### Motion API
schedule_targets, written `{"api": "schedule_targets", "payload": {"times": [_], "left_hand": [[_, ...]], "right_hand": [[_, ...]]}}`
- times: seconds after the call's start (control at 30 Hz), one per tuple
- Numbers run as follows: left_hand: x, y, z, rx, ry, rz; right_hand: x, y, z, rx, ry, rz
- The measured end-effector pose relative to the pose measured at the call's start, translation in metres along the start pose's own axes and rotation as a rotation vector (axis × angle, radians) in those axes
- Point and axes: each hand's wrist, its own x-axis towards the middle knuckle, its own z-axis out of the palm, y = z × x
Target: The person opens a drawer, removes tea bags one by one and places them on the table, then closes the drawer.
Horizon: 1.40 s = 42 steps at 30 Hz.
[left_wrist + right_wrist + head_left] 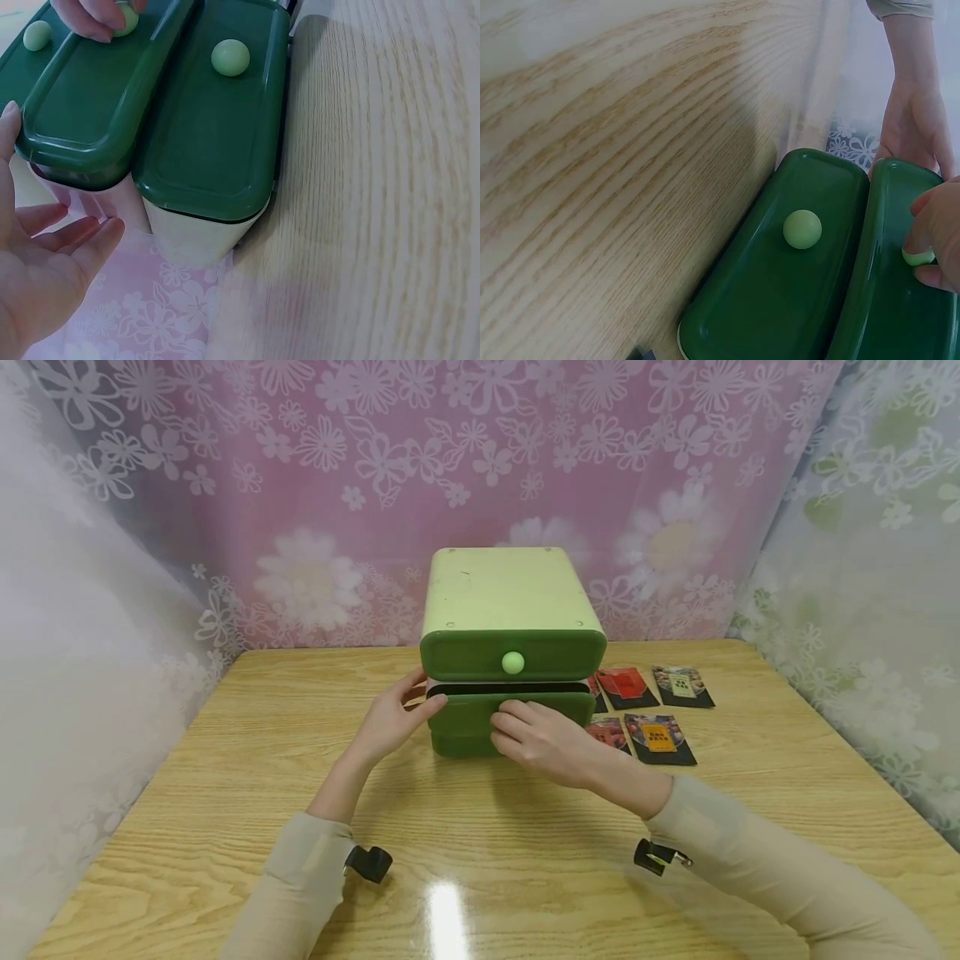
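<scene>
The right hand (546, 745) has its fingers curled on a small, round, pale-green knob (918, 258), pinching it at the front of the glossy dark-green middle drawer (467, 712). The left hand (392, 718) is relaxed and spread, grasping nothing; its thumb rests at the left edge of that drawer's front, its other fingers along the left side of the boxy, pale yellow-green cabinet (502, 589). The middle drawer is pulled slightly out, with a dark gap above its front. Above and below it, the top drawer (465, 657) and bottom drawer (757, 300) have smooth, rounded-rectangular green fronts, each with a ball-shaped knob. The cabinet, its corners rounded, stands toward the far side of the yellowish wood-grained surface (300, 710). To its right lie flat, dark packets (660, 737) with red, orange and pale labels, some partly hidden. At the far side hangs a pink curtain (525, 452) patterned with white flowers.
</scene>
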Motion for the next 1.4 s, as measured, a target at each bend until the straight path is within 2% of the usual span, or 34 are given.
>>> {"api": "schedule_targets", "payload": {"times": [0.53,0.83,1.0,1.27,1.4], "left_hand": [[0.001,0.000,0.007,-0.007,0.109,-0.017],[0.003,0.000,0.010,-0.012,0.173,0.005],[0.004,0.002,0.011,0.000,0.196,0.009],[0.005,0.006,0.012,0.004,0.220,-0.019],[0.005,0.006,0.012,0.003,0.224,-0.017]], "right_hand": [[0.001,0.004,0.006,0.007,-0.022,0.019],[0.000,0.007,0.010,0.013,-0.048,0.032],[0.000,0.009,0.010,0.005,-0.051,0.039],[0.000,0.010,0.009,0.011,-0.075,0.051],[-0.001,0.009,0.005,0.030,-0.067,0.035]]}}
